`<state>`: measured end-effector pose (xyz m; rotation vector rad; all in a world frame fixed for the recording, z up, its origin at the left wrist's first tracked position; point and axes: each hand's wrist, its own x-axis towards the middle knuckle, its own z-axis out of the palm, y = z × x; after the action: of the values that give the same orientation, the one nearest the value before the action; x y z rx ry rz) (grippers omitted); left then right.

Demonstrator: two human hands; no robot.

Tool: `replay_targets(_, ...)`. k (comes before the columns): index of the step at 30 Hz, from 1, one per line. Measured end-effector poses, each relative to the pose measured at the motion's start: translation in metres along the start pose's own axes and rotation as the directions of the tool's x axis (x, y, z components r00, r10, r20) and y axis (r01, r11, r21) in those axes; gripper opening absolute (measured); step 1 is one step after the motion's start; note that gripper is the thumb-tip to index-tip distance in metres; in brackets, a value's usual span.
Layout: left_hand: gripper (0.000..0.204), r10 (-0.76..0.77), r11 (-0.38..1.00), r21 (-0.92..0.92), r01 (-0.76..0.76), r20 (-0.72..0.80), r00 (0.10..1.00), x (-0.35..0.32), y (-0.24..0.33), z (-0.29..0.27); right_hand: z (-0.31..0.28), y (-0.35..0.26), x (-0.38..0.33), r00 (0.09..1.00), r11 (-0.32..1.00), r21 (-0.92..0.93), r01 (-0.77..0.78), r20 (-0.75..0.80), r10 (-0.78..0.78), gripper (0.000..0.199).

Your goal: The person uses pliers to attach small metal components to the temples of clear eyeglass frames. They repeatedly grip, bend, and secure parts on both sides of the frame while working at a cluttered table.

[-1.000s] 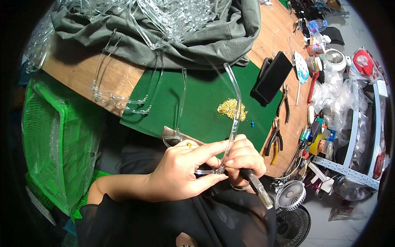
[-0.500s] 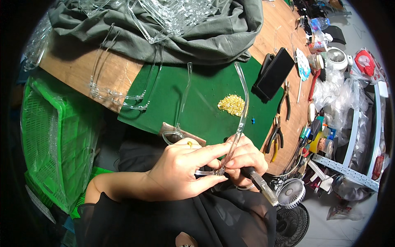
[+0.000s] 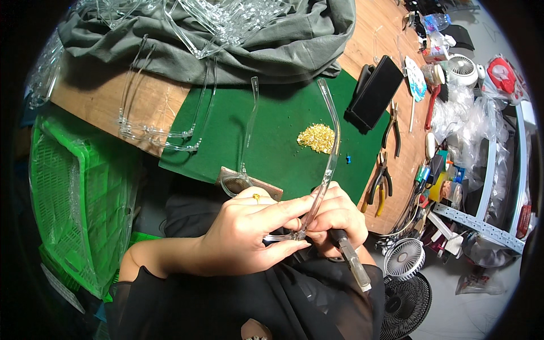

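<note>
My left hand (image 3: 241,229) grips a clear plastic eyeglass frame (image 3: 330,161) near one hinge, fingers and thumb closed on it. One temple of the frame stands up past my fingers; the other rises farther left. My right hand (image 3: 341,218) is closed around a screwdriver (image 3: 354,262) with a black grip and clear end, right beside that hinge. The screwdriver's tip is hidden by my fingers. Beyond my hands, a heap of tiny gold-coloured metal pieces (image 3: 316,139) lies on a green mat (image 3: 272,119). A flat brownish block (image 3: 270,191) sits at the mat's near edge.
More clear frames (image 3: 164,136) stand at the mat's left, and many are piled on grey cloth (image 3: 300,54). To the right lie a black phone (image 3: 377,93) on a stand and two pliers (image 3: 391,130). A green crate (image 3: 85,192) stands left; small fans (image 3: 405,258) are at right.
The screwdriver's clear end has turned and swung slightly left and down. Both hands stay at the hinge of the eyeglass frame. The whole view has shifted a little.
</note>
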<state>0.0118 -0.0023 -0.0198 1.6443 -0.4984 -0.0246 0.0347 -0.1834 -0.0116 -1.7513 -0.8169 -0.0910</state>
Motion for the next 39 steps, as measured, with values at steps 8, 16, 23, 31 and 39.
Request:
replay_targets(8,0.057,0.014,1.0,0.014,-0.014,-0.003,1.0,-0.0004,-0.001,-0.0011,0.0033,0.0054,-0.003,1.0,0.998,0.068,0.004,-0.031,-0.002,0.012)
replay_targets(16,0.056,0.015,1.0,0.011,-0.016,0.01,1.0,0.0002,-0.0005,-0.0001,-0.0006,0.0018,-0.0013,1.0,1.0,-0.003,0.012,0.018,-0.012,0.014)
replay_targets(23,0.054,0.02,0.999,0.03,-0.02,-0.001,1.0,0.0,-0.0005,0.0001,0.0029,0.0016,-0.0039,1.0,1.0,-0.013,0.01,-0.019,-0.01,0.014)
replay_targets(31,0.055,0.023,0.999,0.044,-0.023,-0.004,1.0,0.0008,0.0,0.0015,-0.0014,0.0007,-0.0027,0.999,0.997,-0.076,0.029,0.031,-0.026,0.015)
replay_targets(39,0.054,0.068,0.987,0.147,-0.057,-0.068,0.995,-0.0013,0.0016,0.0058,0.0007,-0.0035,-0.0075,1.0,0.987,-0.157,0.027,0.003,-0.027,0.016)
